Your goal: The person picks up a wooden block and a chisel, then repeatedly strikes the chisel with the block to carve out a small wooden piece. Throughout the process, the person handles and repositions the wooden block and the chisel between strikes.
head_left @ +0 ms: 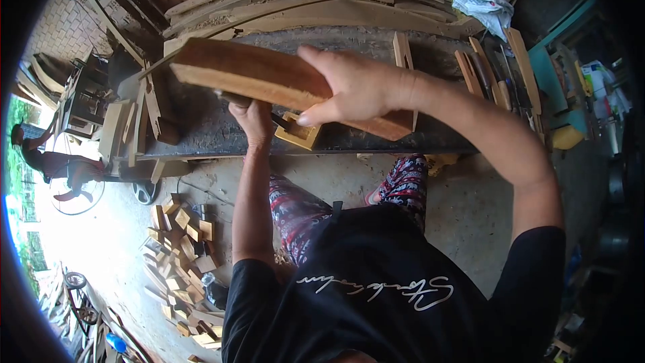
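A long reddish-brown wooden plank (pixel 248 70) is held up at a slant over the dark workbench (pixel 222 131). My right hand (pixel 353 87) grips it from above near the middle, fingers across its top and thumb along the near edge. Under the plank, my left hand (pixel 254 121) is closed around a dark tool (pixel 235 99), mostly hidden by the fingers and the wood; its kind cannot be made out. Close to both hands lies a yellow wooden piece (pixel 299 134) with a recess, at the bench's front edge.
Wooden strips (pixel 474 74) and tools lie at the bench's right. Upright boards (pixel 124 124) stand at its left end. Cut wood blocks (pixel 181 249) are heaped on the floor. Curved planks (pixel 322 7) line the back. A fan (pixel 74 175) stands left, and a white plastic bag (pixel 477 3) sits back right.
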Tool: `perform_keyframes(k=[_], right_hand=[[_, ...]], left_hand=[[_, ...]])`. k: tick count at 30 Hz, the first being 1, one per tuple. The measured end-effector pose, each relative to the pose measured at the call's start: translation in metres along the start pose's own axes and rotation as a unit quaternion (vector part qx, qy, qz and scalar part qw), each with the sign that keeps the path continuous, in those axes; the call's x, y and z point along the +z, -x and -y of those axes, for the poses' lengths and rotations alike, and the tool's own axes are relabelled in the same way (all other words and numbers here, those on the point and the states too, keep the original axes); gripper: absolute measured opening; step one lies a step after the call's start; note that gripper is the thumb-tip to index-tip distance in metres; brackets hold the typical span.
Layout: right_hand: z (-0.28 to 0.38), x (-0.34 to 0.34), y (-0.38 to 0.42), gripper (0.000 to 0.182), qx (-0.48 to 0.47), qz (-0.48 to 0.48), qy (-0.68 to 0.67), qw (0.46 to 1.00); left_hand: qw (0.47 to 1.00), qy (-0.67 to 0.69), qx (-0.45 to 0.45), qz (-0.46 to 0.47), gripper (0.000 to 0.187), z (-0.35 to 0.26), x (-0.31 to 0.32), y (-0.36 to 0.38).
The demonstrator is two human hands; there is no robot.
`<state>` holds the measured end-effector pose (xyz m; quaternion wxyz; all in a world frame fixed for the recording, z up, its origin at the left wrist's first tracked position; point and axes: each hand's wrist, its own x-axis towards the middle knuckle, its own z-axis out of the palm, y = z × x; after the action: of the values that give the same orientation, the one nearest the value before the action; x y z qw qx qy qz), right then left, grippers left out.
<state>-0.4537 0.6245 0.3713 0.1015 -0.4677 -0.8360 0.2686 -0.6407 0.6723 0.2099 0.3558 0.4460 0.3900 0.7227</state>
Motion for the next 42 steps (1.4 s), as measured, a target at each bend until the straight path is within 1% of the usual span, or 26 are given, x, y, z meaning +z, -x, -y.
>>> perform_keyframes(k=[2, 5, 6, 7, 8, 9, 10, 11, 12, 13, 16, 17, 18, 20, 21, 22, 24, 26, 27, 30, 32, 34, 36, 37, 39, 42], right_hand=[[0.015, -0.026, 0.007, 0.060, 0.059, 0.015, -0.005, 0.998], [0.019, -0.033, 0.007, 0.058, -0.008, -0.051, -0.019, 0.998], [0.023, -0.028, 0.004, 0.060, -0.122, -0.132, -0.112, 0.977], [0.026, -0.023, 0.001, 0.062, -0.235, -0.211, -0.200, 0.928], [0.027, -0.013, -0.001, 0.070, -0.258, -0.238, -0.204, 0.914], [0.026, -0.008, 0.003, 0.074, -0.181, -0.172, -0.162, 0.955], [0.024, -0.004, 0.007, 0.078, -0.102, -0.105, -0.117, 0.982], [0.019, -0.007, 0.001, 0.080, -0.005, 0.023, -0.020, 1.000], [0.016, -0.009, -0.003, 0.082, 0.041, 0.067, 0.096, 0.992], [0.017, -0.017, -0.003, 0.080, 0.033, 0.044, 0.112, 0.992], [0.037, -0.037, 0.007, 0.073, 0.013, 0.012, 0.098, 0.995], [0.039, -0.033, 0.009, 0.072, -0.067, -0.071, 0.009, 0.995], [0.042, -0.031, 0.010, 0.071, -0.145, -0.155, -0.077, 0.974], [0.029, -0.005, 0.003, 0.072, -0.175, -0.199, -0.134, 0.955], [0.022, 0.003, -0.001, 0.071, -0.078, -0.121, -0.078, 0.987], [0.014, 0.011, -0.005, 0.071, 0.020, -0.041, -0.019, 0.999], [-0.021, 0.029, -0.002, 0.073, 0.027, -0.091, -0.065, 0.993], [-0.023, 0.016, 0.018, 0.078, 0.062, -0.047, -0.157, 0.984], [-0.039, 0.035, 0.023, 0.070, 0.008, -0.142, -0.217, 0.966], [-0.044, 0.047, 0.051, 0.060, 0.013, -0.192, -0.296, 0.936], [-0.048, 0.056, 0.070, 0.059, 0.061, -0.210, -0.345, 0.913], [-0.054, 0.068, 0.088, 0.058, 0.046, -0.216, -0.361, 0.906], [-0.056, 0.079, 0.107, 0.046, 0.116, -0.250, -0.446, 0.852], [-0.062, 0.087, 0.115, 0.045, 0.117, -0.269, -0.452, 0.842], [-0.081, 0.097, 0.131, 0.042, 0.134, -0.262, -0.444, 0.846], [-0.079, 0.107, 0.149, 0.036, 0.141, -0.256, -0.471, 0.833]], left_hand=[[0.995, 0.078, -0.044, 0.034, 0.024, 0.011, -0.014, -0.012], [0.992, 0.100, -0.073, 0.027, 0.029, 0.005, -0.017, -0.017], [0.992, 0.091, -0.073, 0.040, 0.029, 0.013, -0.021, -0.018], [0.997, 0.059, -0.034, 0.048, 0.027, 0.016, -0.020, -0.019], [0.998, 0.027, 0.007, 0.057, 0.025, 0.018, -0.019, -0.020], [0.981, -0.138, 0.135, 0.018, 0.012, 0.024, -0.018, -0.017], [0.975, -0.141, 0.157, 0.068, 0.010, 0.022, -0.021, -0.026], [0.991, -0.091, 0.086, 0.049, 0.016, 0.023, -0.019, -0.023], [0.998, -0.041, 0.013, 0.034, 0.022, 0.024, -0.018, -0.020], [0.995, -0.016, -0.076, 0.059, 0.021, 0.027, -0.026, -0.025], [0.999, 0.013, -0.038, 0.035, 0.008, 0.007, -0.011, -0.019], [0.998, -0.017, 0.004, 0.064, 0.010, 0.020, -0.018, -0.022], [0.995, -0.060, 0.073, 0.026, 0.008, 0.025, -0.012, -0.022], [0.954, -0.156, 0.255, 0.026, 0.007, 0.018, -0.004, -0.018], [0.991, -0.053, 0.122, 0.032, 0.007, 0.012, -0.002, -0.010], [0.998, 0.052, -0.013, 0.036, 0.007, 0.006, -0.001, -0.006], [0.998, 0.040, -0.046, 0.030, 0.020, 0.015, -0.015, -0.011], [0.996, 0.073, -0.052, 0.015, 0.023, 0.007, -0.016, -0.010], [0.997, 0.059, -0.041, 0.012, 0.026, 0.008, -0.017, -0.009], [0.999, 0.015, 0.004, 0.029, 0.033, 0.002, -0.010, 0.006], [0.998, -0.008, 0.007, 0.061, 0.033, -0.012, -0.001, 0.017], [0.992, -0.007, 0.072, 0.103, 0.034, -0.026, 0.013, 0.026], [0.988, -0.043, 0.069, 0.133, 0.034, -0.029, 0.022, 0.040], [0.976, -0.061, 0.122, 0.169, 0.016, -0.030, 0.022, 0.044], [0.963, -0.095, 0.111, 0.226, 0.026, -0.013, 0.027, 0.062], [0.945, -0.140, 0.103, 0.277, 0.025, -0.015, 0.035, 0.081]])
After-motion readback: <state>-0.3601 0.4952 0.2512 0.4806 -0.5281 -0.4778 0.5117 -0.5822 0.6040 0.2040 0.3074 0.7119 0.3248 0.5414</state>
